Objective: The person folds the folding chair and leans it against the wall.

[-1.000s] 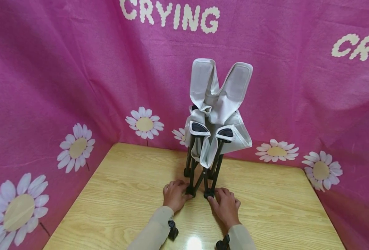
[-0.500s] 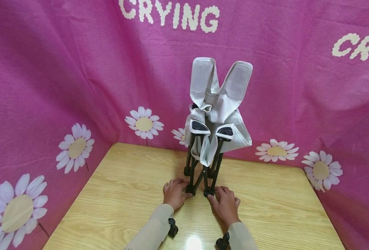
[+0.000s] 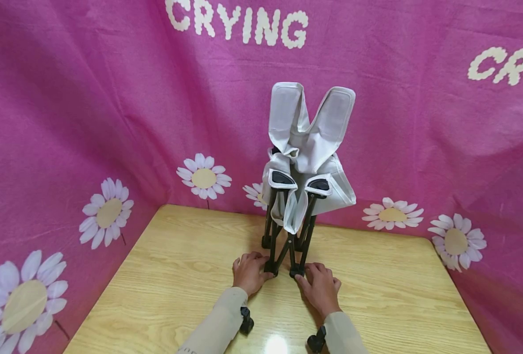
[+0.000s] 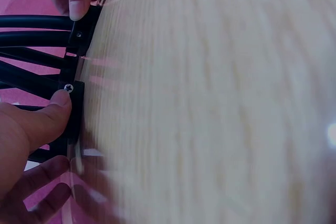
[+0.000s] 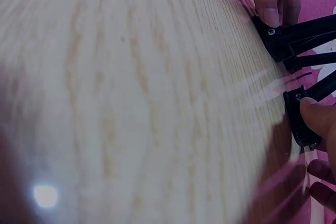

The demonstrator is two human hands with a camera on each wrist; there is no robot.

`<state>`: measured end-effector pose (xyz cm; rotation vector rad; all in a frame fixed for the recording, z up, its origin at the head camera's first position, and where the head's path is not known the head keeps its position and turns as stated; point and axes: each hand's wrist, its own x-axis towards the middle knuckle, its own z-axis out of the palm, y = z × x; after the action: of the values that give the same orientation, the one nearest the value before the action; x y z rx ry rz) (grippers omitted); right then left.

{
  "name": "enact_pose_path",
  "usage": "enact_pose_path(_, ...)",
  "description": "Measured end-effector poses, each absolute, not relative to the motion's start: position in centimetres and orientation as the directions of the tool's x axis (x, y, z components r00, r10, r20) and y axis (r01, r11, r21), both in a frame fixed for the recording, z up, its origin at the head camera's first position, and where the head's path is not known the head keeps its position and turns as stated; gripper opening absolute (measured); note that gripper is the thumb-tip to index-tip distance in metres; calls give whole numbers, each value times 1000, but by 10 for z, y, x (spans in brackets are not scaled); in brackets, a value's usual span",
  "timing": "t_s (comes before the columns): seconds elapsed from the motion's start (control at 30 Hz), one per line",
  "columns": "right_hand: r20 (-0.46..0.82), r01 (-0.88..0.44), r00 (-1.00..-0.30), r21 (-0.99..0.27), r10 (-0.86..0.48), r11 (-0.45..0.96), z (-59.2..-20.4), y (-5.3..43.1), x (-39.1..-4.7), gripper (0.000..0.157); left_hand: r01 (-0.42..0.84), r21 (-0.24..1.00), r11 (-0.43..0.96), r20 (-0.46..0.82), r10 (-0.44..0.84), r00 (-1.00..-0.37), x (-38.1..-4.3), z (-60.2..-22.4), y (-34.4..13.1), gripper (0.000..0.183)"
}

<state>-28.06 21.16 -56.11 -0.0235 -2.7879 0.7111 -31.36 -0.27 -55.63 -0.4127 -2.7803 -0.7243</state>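
Note:
A partly folded chair (image 3: pixel 316 147) with white fabric and thin black legs stands upright near the middle of the table. My left hand (image 3: pixel 249 274) grips its front left foot (image 3: pixel 271 268); in the left wrist view the thumb (image 4: pixel 59 107) presses by a screw on the black foot (image 4: pixel 76 114), with other fingers spread below. On the front right foot (image 3: pixel 296 271), my right hand (image 3: pixel 321 290) holds on with the thumb in front. The right wrist view shows that thumb (image 5: pixel 316 116) against the foot's bracket (image 5: pixel 296 124). Fingertips behind the feet are partly hidden.
The chair stands on a glossy wooden table (image 3: pixel 177 290), its back feet farther from me. A pink cloth (image 3: pixel 124 88) with daisies and white lettering hangs behind and at both sides. Black wrist devices (image 3: pixel 246 320) sit at both sleeves.

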Motion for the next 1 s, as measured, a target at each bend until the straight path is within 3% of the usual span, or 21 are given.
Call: enact_pose_path(1.0,249,-22,-961,-496,117,868,-564,214,-289,41,282,438,853,255,183,-949,-324,-557,2,47)
